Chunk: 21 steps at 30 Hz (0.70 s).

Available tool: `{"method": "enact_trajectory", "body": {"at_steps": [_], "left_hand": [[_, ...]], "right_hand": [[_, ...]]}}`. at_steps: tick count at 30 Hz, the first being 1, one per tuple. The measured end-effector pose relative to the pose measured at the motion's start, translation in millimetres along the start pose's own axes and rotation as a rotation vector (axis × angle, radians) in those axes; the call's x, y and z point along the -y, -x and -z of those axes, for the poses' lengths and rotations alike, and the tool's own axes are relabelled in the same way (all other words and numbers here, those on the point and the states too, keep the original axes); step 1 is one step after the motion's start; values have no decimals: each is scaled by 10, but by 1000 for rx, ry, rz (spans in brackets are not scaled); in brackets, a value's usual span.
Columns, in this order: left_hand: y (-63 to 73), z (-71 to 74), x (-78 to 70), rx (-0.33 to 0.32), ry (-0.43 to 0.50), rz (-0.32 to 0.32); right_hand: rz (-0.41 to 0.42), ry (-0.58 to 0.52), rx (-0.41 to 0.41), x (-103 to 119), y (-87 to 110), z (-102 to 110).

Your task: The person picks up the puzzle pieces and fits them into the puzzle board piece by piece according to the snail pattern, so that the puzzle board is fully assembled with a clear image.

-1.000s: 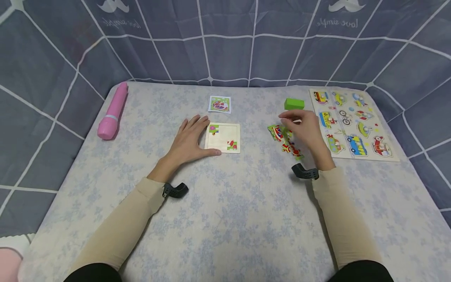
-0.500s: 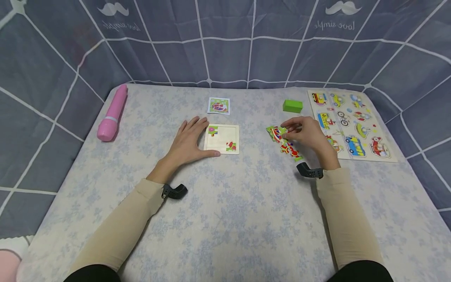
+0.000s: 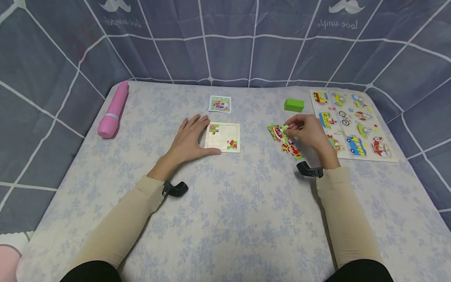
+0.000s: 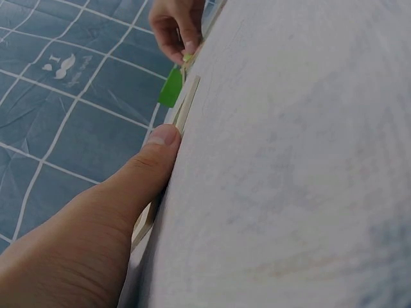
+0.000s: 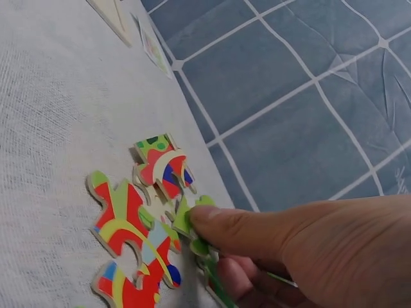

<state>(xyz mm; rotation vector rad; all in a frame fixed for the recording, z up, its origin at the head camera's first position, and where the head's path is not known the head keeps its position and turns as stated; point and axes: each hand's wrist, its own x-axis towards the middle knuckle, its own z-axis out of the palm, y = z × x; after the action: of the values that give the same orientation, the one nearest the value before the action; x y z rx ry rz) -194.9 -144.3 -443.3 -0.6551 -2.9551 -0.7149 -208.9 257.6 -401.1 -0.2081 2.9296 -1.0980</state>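
My left hand (image 3: 188, 141) lies spread at the left side of a square wooden puzzle tray (image 3: 222, 137). Its thumb (image 4: 164, 138) rests along the tray's near edge, the other fingers near the far left corner. Two puzzle pieces lie in the tray, one green and pink at upper left, one red and green (image 3: 232, 145) at lower right. At the right, my right hand (image 3: 306, 132) pinches a green puzzle piece (image 5: 186, 217) between thumb and fingers, over a loose pile of red, green and yellow puzzle pieces (image 5: 119, 221). The hand hides part of the pile.
Behind the tray lies a small picture card (image 3: 220, 104). A green block (image 3: 294, 104) stands beyond the right hand, and a board of vehicle pictures (image 3: 356, 129) lies at the right. At far left is a pink cylindrical object (image 3: 113, 111). A grey checked cloth (image 3: 229, 58) walls the table.
My right hand has come down and slightly to the right over the pile, and now pinches a green puzzle piece. The left hand and tray have stayed in place.
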Motion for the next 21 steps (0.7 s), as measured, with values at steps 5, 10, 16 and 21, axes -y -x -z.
{"method": "enact_trajectory", "body": {"at_steps": [5,10,16,21], "left_hand": [[0,5,2,1,-2,1],[7,7,12,-2,4,-2],[15,-7,17,3,4,-1],[2,-8,14,-4,3,-3]], "right_hand": [[-9,-25,-52,9,26,75],[12,-104,-102,38,35,121],[40,-232,-109,70,27,90],[25,-302,-162,170,21,35]]}}
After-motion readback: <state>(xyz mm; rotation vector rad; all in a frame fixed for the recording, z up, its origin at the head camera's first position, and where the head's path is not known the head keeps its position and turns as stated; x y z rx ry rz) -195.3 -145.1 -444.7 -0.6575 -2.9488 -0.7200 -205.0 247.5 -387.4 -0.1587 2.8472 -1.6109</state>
